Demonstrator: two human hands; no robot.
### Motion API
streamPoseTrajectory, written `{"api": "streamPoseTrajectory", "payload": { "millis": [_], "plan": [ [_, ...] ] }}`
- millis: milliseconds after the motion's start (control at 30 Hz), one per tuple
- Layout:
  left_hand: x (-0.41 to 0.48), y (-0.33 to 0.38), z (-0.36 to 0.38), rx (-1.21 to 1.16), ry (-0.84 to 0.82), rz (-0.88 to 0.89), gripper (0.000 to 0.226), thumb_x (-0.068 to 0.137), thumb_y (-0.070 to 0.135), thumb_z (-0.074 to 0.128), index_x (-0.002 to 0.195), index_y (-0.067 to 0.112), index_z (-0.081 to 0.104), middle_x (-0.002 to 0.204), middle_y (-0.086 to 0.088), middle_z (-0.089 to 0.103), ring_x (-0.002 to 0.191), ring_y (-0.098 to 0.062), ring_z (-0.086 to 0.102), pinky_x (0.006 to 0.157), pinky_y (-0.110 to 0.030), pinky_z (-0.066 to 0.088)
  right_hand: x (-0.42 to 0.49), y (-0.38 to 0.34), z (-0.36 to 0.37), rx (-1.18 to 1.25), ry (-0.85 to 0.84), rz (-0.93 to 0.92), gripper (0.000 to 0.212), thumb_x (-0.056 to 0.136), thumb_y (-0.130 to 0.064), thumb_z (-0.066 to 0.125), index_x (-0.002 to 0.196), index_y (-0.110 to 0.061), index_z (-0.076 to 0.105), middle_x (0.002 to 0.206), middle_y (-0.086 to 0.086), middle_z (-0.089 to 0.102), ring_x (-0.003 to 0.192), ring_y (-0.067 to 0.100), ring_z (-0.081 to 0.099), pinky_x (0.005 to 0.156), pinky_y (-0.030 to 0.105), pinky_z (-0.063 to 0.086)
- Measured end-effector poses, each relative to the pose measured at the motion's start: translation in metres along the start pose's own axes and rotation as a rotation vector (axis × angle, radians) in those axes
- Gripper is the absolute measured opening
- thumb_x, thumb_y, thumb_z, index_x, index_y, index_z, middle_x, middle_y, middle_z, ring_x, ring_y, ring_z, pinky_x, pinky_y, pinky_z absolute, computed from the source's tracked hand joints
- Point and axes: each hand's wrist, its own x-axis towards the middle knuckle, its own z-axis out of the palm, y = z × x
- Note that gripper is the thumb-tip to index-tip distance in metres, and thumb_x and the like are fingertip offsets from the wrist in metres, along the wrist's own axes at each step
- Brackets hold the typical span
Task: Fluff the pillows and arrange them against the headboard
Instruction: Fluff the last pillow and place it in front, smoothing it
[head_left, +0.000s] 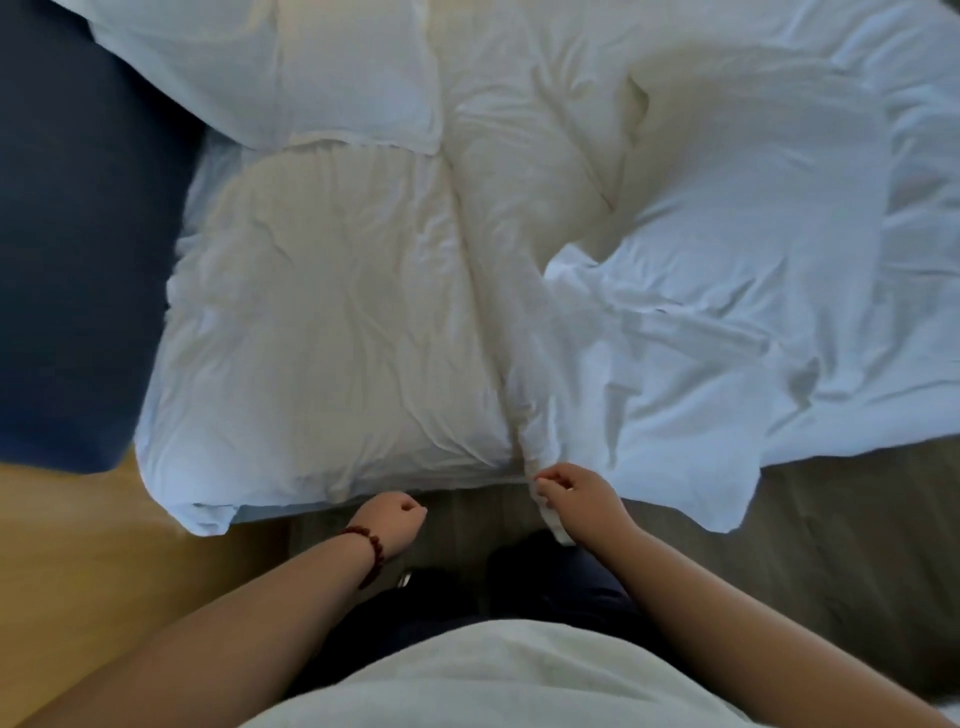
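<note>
1. Pillows: the large white, creased cloth pillow (322, 338) lies flat with one side against the dark blue padded headboard (78, 234). A second white pillow (260, 78) also lies flat along the headboard. A third white pillow-like mound (737, 156) sits well apart from it. None stands upright yet.
2. Right hand (571, 499): thumb and fingertips pinch a white fabric corner (550, 525) on the large pillow's side away from the headboard. Pillowcase or sheet: cannot tell.
3. Left hand (395, 517): fingers curled into a fist, nothing visible in it; nearer the headboard than the right hand.
4. Step judged: taking hold to fluff. A full grip on two corners beats a pinch. Lift, shake to spread the fill, then stand it against the headboard.
5. Containers: pillowcases only; yellowish fill shows through the large pillow's cloth.
</note>
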Motion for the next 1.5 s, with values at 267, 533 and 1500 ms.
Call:
{"api": "streamPoseTrajectory", "payload": {
  "millis": [267, 533, 1500],
  "plan": [
    [0.016, 0.153, 0.045, -0.100, 0.028, 0.061, 0.021, 0.095, 0.022, 0.052, 0.082, 0.012, 0.066, 0.095, -0.015, 0.071, 0.092, -0.029, 0.067, 0.087, -0.038, 0.052, 0.050, 0.025, -0.133, 0.087, 0.117, -0.083, 0.016, 0.095, -0.029, 0.057, 0.103, -0.025, 0.071, 0.091, -0.011, 0.065, 0.091, 0.013, 0.060, 0.075, 0.024, 0.039],
    [0.024, 0.333, 0.093, -0.216, 0.099, 0.149, 0.018, 0.096, 0.027, 0.051, 0.084, 0.020, 0.063, 0.101, -0.008, 0.071, 0.097, -0.026, 0.065, 0.093, -0.039, 0.051, 0.090, 0.052, -0.284, 0.202, 0.259, -0.144, 0.020, 0.096, -0.028, 0.055, 0.110, -0.025, 0.069, 0.096, -0.012, 0.064, 0.087, 0.008, 0.059, 0.075, 0.022, 0.044],
    [0.177, 0.519, -0.021, -0.201, 0.194, 0.112, 0.109, 0.064, 0.083, 0.058, 0.140, 0.008, 0.040, 0.139, -0.007, 0.050, 0.128, -0.029, 0.048, 0.101, -0.037, 0.037, 0.235, 0.061, -0.424, 0.576, 0.499, 0.234, 0.134, 0.039, -0.080, 0.079, 0.147, -0.052, 0.006, 0.143, -0.004, 0.049, 0.123, 0.027, 0.054, 0.104, 0.048, 0.046]
  ]
}}
